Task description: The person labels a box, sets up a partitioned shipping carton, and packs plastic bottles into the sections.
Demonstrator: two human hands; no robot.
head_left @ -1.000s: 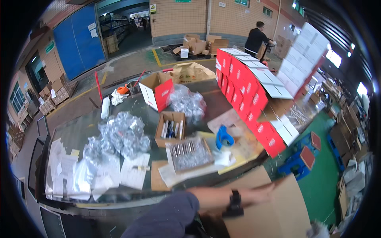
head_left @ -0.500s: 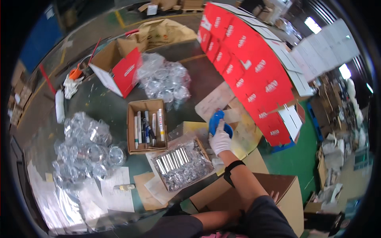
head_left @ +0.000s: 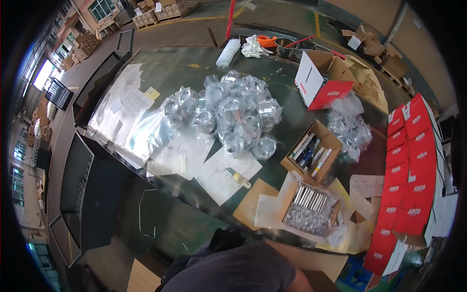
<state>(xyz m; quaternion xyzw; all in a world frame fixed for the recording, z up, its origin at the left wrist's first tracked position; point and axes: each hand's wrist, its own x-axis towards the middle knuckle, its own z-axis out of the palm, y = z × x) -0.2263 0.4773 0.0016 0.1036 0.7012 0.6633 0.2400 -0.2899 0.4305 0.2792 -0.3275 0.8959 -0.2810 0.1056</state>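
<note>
Neither of my hands shows; only a dark sleeve (head_left: 243, 267) and a bit of bare arm (head_left: 300, 282) come in at the lower edge. Nearest to the arm on the table is a small carton (head_left: 334, 219) with a row of shiny metal tubes (head_left: 311, 198) lying on crumpled clear wrap (head_left: 306, 219). Behind it an open cardboard box (head_left: 317, 179) holds several markers (head_left: 318, 163). Clear round pieces in plastic bags (head_left: 238, 114) are heaped mid-table. A single marker-like tube (head_left: 238, 178) lies on a white sheet (head_left: 219, 187).
Red-and-white cartons (head_left: 406, 185) are stacked at the right. An open red-and-white box (head_left: 323, 92) stands at the back beside more bagged pieces (head_left: 349, 129). A metal bowl (head_left: 287, 48), an orange item (head_left: 266, 42) and a white roll (head_left: 227, 53) line the far edge. Black frames (head_left: 97, 194) stand left.
The view has swung left, bringing the table's left end and the black frames in. My gloved right hand with the blue round thing, and my left hand's fingers, have gone out of view.
</note>
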